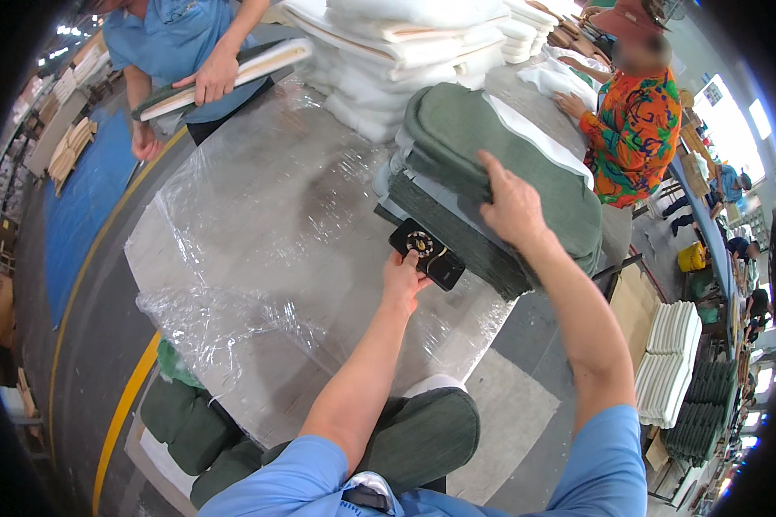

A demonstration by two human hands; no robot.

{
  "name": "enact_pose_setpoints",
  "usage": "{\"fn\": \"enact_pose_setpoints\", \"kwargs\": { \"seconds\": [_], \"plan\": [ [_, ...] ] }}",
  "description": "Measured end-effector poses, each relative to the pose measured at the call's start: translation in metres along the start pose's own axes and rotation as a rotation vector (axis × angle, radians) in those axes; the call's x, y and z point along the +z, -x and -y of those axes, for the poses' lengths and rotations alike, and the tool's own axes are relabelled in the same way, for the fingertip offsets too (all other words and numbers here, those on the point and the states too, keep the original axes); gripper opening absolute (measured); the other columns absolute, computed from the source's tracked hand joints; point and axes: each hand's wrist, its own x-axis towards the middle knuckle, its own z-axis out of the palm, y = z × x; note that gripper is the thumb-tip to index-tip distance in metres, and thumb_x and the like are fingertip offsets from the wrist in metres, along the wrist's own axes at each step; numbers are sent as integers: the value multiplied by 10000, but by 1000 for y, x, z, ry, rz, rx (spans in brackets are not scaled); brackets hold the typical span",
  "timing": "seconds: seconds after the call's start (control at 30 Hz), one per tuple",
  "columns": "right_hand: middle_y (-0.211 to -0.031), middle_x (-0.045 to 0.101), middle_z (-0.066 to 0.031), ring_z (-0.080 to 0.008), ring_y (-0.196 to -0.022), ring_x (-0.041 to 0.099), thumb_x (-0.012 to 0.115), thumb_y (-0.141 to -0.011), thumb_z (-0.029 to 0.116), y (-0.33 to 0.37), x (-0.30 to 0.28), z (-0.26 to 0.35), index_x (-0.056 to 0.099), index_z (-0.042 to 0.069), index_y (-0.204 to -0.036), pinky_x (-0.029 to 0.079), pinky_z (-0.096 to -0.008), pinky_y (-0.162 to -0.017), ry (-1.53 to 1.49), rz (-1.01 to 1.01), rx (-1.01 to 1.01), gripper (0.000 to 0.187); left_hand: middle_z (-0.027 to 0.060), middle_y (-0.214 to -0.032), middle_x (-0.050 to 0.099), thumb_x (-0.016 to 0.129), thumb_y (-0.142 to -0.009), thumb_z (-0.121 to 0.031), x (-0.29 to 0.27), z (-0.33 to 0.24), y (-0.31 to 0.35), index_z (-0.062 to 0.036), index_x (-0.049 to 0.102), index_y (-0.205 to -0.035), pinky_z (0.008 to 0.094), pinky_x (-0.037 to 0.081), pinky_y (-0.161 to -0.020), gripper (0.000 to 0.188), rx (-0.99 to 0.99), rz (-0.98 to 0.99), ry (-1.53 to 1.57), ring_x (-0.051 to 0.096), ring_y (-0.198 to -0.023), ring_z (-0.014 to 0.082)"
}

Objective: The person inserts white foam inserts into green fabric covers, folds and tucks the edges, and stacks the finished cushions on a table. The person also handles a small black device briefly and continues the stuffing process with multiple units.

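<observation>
A black phone [445, 269] with a round ornament on its face is gripped in my left hand [401, 283], thumb on top. It is held over the table beside a stack of dark green fabric pieces [491, 258]. On that stack lie green cushions [457, 138] with rounded ends and some white padding showing. My right hand [516, 207] is over the top cushion with nothing in it, its index finger stretched out and the other fingers bent. Whether the fingertip touches the cloth I cannot tell. Another green cushion [431, 426] is close to my body, below my left forearm.
Clear plastic film covers the grey table [259, 224]. Tall white padding stacks [388, 52] stand at its far side. A person in blue [177, 43] holds a cushion at far left; another in a patterned top [634, 129] works at far right. Green rolls [181, 422] lie lower left.
</observation>
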Motion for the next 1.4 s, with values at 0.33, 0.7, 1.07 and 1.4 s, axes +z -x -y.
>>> {"fn": "enact_pose_setpoints", "kwargs": {
  "seconds": [0.33,0.7,1.07,1.4],
  "plan": [
    [-1186,698,-199,-378,-1077,712,714,-852,79,30,74,63,665,41,-1295,592,-468,-899,-191,-127,-341,448,73,-1160,685,470,-1124,-98,-11,10,4,-80,510,-1395,402,649,-810,274,147,-79,107,731,-917,179],
    [-1549,473,-264,-454,-1180,688,705,-866,35,-33,163,64,521,60,-1358,599,-502,-945,169,377,-140,525,68,-1095,713,505,-1111,-110,-22,10,-4,-56,574,-1300,360,633,-720,208,262,-138,10,737,-872,163],
    [-1634,389,-291,-480,-1241,660,501,-1014,66,-62,177,64,455,132,-1338,585,-533,-978,289,437,-130,333,76,-1101,721,523,-1108,-103,-26,2,-8,-42,567,-1323,371,651,-688,228,268,-135,-22,745,-875,176],
    [-1444,506,-327,-520,-1005,718,646,-871,-41,-74,138,60,481,95,-1315,625,-534,-834,259,294,-262,493,110,-1032,696,584,-1065,-118,10,-22,-33,-14,529,-1335,350,604,-602,295,274,-151,-86,715,-798,196]
  ]
}}
